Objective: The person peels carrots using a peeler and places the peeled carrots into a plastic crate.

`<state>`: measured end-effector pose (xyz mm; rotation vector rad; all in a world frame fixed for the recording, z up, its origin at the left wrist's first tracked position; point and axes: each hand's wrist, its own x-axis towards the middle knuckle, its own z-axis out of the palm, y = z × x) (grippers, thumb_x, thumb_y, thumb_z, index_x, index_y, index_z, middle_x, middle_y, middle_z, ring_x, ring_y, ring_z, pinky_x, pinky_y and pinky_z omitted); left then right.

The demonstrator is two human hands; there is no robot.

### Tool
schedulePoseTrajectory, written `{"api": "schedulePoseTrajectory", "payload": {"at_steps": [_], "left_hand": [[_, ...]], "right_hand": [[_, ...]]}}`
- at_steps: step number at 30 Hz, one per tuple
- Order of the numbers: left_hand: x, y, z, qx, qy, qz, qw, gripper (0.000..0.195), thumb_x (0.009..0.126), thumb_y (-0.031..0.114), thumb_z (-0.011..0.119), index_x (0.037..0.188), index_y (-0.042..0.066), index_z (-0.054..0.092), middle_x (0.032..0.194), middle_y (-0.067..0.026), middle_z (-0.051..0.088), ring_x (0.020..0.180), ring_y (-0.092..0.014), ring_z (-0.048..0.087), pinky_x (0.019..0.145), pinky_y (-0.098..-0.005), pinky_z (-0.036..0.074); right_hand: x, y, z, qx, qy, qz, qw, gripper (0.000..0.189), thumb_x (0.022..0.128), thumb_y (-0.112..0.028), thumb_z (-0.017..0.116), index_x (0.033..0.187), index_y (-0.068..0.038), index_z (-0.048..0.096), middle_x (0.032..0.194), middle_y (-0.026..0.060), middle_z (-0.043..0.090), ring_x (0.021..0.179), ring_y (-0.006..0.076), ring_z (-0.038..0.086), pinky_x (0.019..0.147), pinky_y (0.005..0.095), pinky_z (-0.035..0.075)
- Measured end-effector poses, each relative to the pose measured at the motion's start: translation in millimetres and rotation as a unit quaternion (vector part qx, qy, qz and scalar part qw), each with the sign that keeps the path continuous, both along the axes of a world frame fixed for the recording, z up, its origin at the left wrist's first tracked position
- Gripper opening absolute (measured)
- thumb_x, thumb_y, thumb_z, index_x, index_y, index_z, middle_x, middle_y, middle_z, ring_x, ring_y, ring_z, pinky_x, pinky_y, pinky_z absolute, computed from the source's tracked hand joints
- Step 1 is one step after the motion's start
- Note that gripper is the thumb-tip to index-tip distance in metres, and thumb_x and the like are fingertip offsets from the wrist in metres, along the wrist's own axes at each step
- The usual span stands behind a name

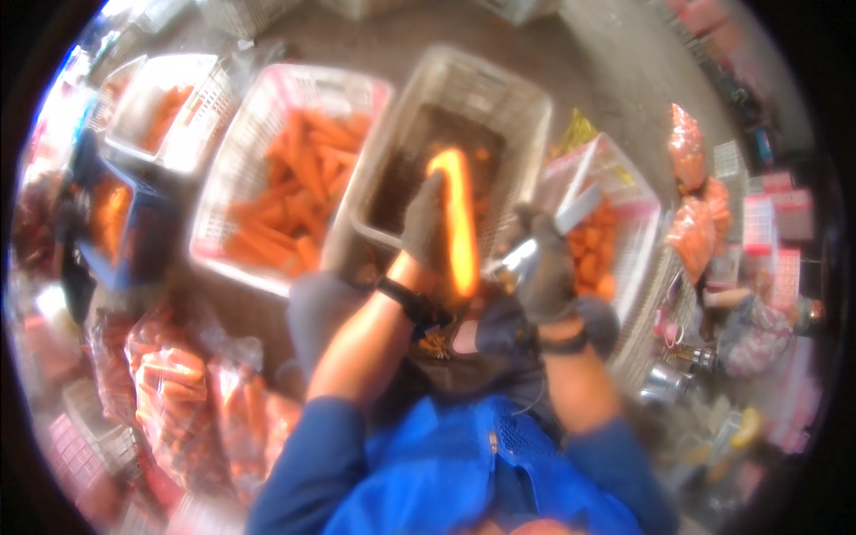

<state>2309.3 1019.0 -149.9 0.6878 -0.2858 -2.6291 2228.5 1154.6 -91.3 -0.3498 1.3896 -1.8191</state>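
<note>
My left hand (423,217), in a dark grey glove, grips a long orange carrot (459,224) over the near part of a whitish plastic crate (535,100) with a dark bottom. To its right my right hand (545,274), also gloved, is closed around a shiny metal tool (521,257); blur hides which kind. Left of the crate stands a white and pink crate (207,221) holding many carrots (311,164). Orange carrot pieces (592,247) lie in another white and pink crate (642,200), beyond my right hand.
Bagged carrots (170,401) lie at lower left, more bags (692,234) at right. A blue crate (134,234) and a white crate (200,127) stand at far left. Metal containers (665,381) are at lower right. Part of another person (756,334) shows at the right edge.
</note>
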Motion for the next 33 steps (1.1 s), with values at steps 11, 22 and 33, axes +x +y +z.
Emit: {"api": "schedulePoseTrajectory", "payload": {"at_steps": [11, 22, 33], "left_hand": [[-5, 7, -11, 0.018, 0.001, 0.019, 1.0, 0.04, 0.101, 0.043, 0.048, 0.114, 0.006, 0.057, 0.088, -0.01, 0.062, 0.075, -0.021, 0.061, 0.065, -0.035, 0.051], [-5, 2, -71, 0.059, 0.059, -0.003, 0.996, 0.044, 0.103, 0.043, 0.044, 0.113, 0.001, 0.055, 0.096, -0.0158, 0.061, 0.085, -0.032, 0.061, 0.072, -0.0325, 0.054], [1, 13, -9, 0.009, -0.06, -0.035, 0.998, 0.045, 0.101, 0.039, 0.055, 0.125, 0.002, 0.059, 0.107, -0.0091, 0.065, 0.091, -0.02, 0.063, 0.078, -0.0314, 0.054]], "right_hand": [[9, -31, -15, -0.028, 0.202, -0.026, 0.979, 0.025, 0.1, -0.029, 0.059, 0.097, -0.006, 0.067, 0.101, 0.0061, 0.069, 0.077, 0.0111, 0.061, 0.071, 0.0264, 0.051], [13, -25, -10, -0.133, 0.404, 0.11, 0.898, 0.012, 0.093, -0.009, 0.067, 0.088, -0.002, 0.059, 0.099, 0.0084, 0.063, 0.075, 0.0123, 0.06, 0.059, 0.0232, 0.049], [-87, -140, -65, 0.188, 0.357, -0.084, 0.911, 0.037, 0.089, -0.039, 0.07, 0.091, -0.001, 0.07, 0.076, 0.0054, 0.067, 0.069, 0.0154, 0.063, 0.058, 0.0335, 0.052]]}}
